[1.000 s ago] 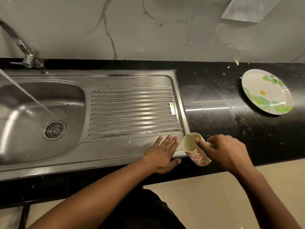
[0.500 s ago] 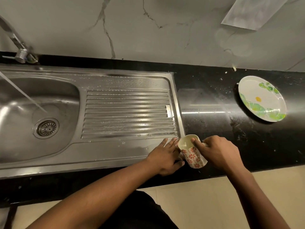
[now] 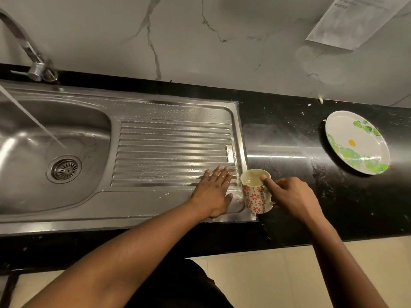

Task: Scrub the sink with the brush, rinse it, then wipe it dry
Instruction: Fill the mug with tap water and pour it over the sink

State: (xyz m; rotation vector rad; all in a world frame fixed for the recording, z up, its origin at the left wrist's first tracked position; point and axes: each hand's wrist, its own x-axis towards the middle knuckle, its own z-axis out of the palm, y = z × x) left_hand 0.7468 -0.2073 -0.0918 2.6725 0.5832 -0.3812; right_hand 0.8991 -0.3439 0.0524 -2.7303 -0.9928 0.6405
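The steel sink (image 3: 155, 107) has a basin with a round drain (image 3: 64, 168) at the left and a wet ribbed drainboard (image 3: 173, 150) at the right. Water streams from the tap (image 3: 37, 67) into the basin. My left hand (image 3: 213, 192) lies flat, fingers straight, on the drainboard's near right corner. My right hand (image 3: 289, 194) grips the handle of a white mug with red flowers (image 3: 255, 192), thumb on its rim, at the sink's right edge. No brush or cloth is in view.
A black stone counter (image 3: 300, 174) runs to the right of the sink, speckled with white drops. A white plate with green leaves (image 3: 357, 142) lies on it at the far right. A paper sheet (image 3: 355, 21) hangs on the marble wall.
My left hand has slid farther up onto the ribbed drainboard. The mug in my right hand has stayed by the sink's right edge.
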